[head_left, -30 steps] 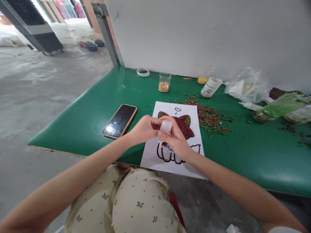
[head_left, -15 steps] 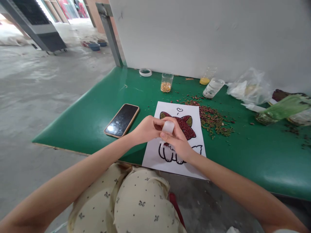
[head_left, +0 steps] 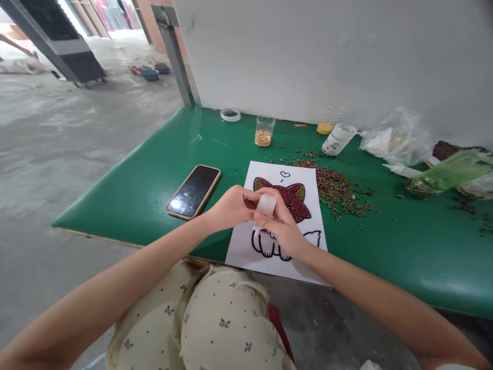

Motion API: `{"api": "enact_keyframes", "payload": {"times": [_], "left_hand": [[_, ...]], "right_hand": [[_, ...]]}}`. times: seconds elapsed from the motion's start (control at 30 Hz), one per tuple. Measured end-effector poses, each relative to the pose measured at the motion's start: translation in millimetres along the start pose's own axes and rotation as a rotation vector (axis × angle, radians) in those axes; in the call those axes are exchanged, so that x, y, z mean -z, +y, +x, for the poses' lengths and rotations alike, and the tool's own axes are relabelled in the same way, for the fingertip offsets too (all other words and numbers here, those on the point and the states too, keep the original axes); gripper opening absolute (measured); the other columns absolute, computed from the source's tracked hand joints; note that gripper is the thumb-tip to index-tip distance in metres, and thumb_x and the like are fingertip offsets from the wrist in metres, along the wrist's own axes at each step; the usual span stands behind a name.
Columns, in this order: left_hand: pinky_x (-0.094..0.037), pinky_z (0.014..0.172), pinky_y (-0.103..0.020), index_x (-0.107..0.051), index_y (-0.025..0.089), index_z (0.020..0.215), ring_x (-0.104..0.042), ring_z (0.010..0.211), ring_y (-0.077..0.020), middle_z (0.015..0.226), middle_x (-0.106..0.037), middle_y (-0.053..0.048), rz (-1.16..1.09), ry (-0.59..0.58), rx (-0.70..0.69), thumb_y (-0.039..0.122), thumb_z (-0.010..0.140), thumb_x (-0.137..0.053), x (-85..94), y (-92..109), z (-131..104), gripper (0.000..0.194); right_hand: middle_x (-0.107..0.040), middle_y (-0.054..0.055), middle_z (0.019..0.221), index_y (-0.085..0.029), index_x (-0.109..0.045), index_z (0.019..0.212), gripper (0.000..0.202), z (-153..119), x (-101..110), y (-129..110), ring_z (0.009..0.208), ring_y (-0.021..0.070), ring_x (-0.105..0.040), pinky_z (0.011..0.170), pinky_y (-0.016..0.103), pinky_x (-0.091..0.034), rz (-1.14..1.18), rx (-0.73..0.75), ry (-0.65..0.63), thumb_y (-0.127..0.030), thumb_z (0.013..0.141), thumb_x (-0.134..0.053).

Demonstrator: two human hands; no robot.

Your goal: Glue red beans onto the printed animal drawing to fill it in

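Note:
Over a white sheet (head_left: 246, 252) with a cat-like drawing, both hands meet around a small whitish translucent bottle (head_left: 266, 204). My left hand (head_left: 234, 205) has its fingers closed at the bottle's left side. From the right, my right hand (head_left: 283, 221) wraps round it, thumb in front. The bottle's lower end points down toward the drawing's body. Dark red pieces fill the drawing's head (head_left: 296, 205), and green ones fill its ears. The lower body and tail are black outlines on white, partly hidden by my hands.
A phone (head_left: 193, 191) lies left of the sheet on the green table (head_left: 134, 190). Red and green beans (head_left: 342, 192) are scattered to the right. Behind stand a cup of corn kernels (head_left: 264, 131), a tilted clear jar (head_left: 339, 140) and a ring-shaped lid (head_left: 230, 114). Plastic bags (head_left: 398, 136) lie at the right.
Both hands and the bottle have shifted very slightly; the grip is the same. The sheet has not moved.

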State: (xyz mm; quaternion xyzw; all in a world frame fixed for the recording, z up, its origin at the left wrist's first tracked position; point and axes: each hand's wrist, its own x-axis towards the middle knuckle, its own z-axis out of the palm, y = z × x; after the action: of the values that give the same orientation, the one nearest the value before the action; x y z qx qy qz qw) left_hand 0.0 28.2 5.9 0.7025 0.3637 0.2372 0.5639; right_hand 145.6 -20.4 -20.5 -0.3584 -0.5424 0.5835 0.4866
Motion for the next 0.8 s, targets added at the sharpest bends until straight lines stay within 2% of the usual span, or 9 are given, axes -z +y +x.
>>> {"api": "enact_keyframes", "payload": {"times": [0.23, 0.47, 0.73, 0.8], "left_hand": [[-0.045, 0.055, -0.021, -0.071, 0.011, 0.079, -0.055, 0.061, -0.0116, 0.068, -0.064, -0.001, 0.011, 0.001, -0.005, 0.014, 0.065, -0.064, 0.6, -0.7, -1.2, 0.016], [-0.042, 0.053, -0.021, -0.071, 0.012, 0.082, -0.052, 0.059, -0.0099, 0.065, -0.061, 0.001, -0.015, -0.012, 0.008, 0.016, 0.066, -0.065, -0.2, -1.7, -3.2, 0.018], [-0.039, 0.049, -0.020, -0.070, 0.011, 0.075, -0.052, 0.055, -0.0099, 0.060, -0.060, 0.000, -0.005, -0.029, 0.057, 0.019, 0.067, -0.065, -0.6, 1.9, -6.8, 0.013], [-0.041, 0.050, -0.021, -0.070, 0.010, 0.077, -0.053, 0.056, -0.0105, 0.062, -0.061, 0.000, -0.003, -0.025, 0.034, 0.019, 0.067, -0.065, -0.6, 2.3, -6.5, 0.014]], "right_hand": [[-0.048, -0.002, 0.087, -0.028, -0.042, 0.106, 0.037, 0.2, -2.1, -1.8, 0.073, 0.0115, -0.047, 0.064, 0.025, -0.043, 0.011, -0.015, 0.002, -0.036, 0.077, -0.063], [-0.043, -0.003, 0.082, -0.028, -0.043, 0.105, 0.037, -1.1, -2.7, -2.8, 0.069, 0.0100, -0.042, 0.061, 0.023, -0.041, 0.049, -0.025, -0.019, -0.035, 0.076, -0.065], [-0.047, -0.001, 0.084, -0.027, -0.041, 0.107, 0.038, -3.9, -3.4, -2.7, 0.075, 0.0134, -0.047, 0.066, 0.027, -0.044, 0.034, -0.063, -0.030, -0.035, 0.077, -0.063], [-0.048, -0.001, 0.085, -0.028, -0.042, 0.109, 0.038, -3.7, -2.2, -3.6, 0.074, 0.0132, -0.047, 0.066, 0.027, -0.044, 0.018, -0.050, -0.035, -0.035, 0.078, -0.063]]}}
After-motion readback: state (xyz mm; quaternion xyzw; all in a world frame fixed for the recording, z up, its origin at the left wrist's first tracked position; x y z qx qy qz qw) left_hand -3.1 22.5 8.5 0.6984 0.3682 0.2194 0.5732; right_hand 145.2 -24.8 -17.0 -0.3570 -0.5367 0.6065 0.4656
